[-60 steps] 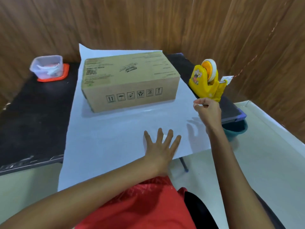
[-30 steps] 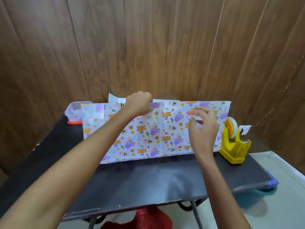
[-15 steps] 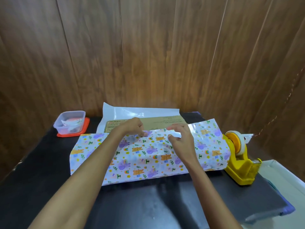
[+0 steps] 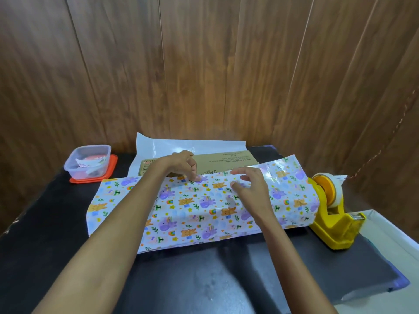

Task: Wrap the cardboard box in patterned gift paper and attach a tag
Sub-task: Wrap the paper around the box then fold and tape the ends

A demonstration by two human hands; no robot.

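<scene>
The cardboard box (image 4: 226, 160) lies lengthwise on the black table (image 4: 56, 257); only a strip of its top shows. Patterned gift paper (image 4: 204, 207) is folded up over the box's front and onto its top, and its white underside (image 4: 192, 146) sticks out behind the box. My left hand (image 4: 179, 164) has curled fingers, with the fingertips holding the paper's edge down on the box top. My right hand (image 4: 249, 189) pinches the same edge between thumb and fingers, a little to the right. No tag is in plain sight.
A yellow tape dispenser (image 4: 331, 220) stands against the paper's right end. A clear plastic container (image 4: 88, 162) sits on an orange lid (image 4: 113, 164) at the back left. The wooden wall (image 4: 204, 64) rises right behind the table. A white surface (image 4: 390, 241) lies to the right.
The near half of the paper went from flat on the table to folded over the box. In the last half second both hands stayed at the edge, moving slightly apart.
</scene>
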